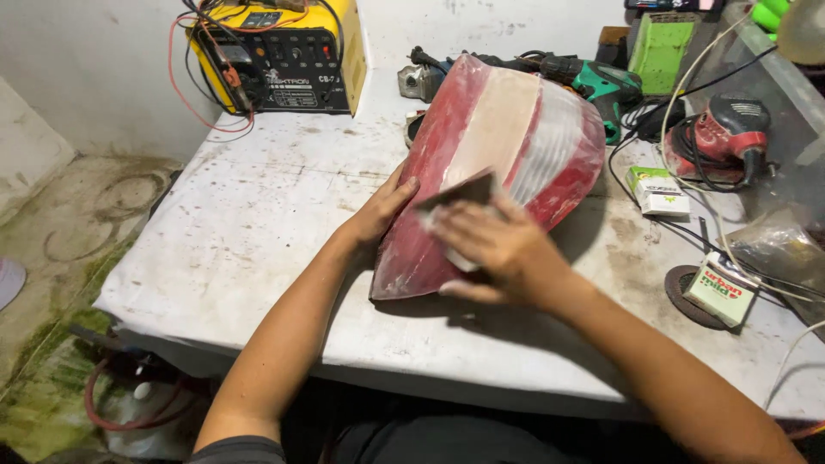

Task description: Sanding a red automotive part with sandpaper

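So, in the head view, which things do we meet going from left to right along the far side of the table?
Yellow battery charger → grey angle grinder → green cordless drill → green tray → red sander.

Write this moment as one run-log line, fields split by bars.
left hand: steadies red-and-white plastic tail-light lens | right hand: presses dark sanding sheet on lens | surface: stained white table
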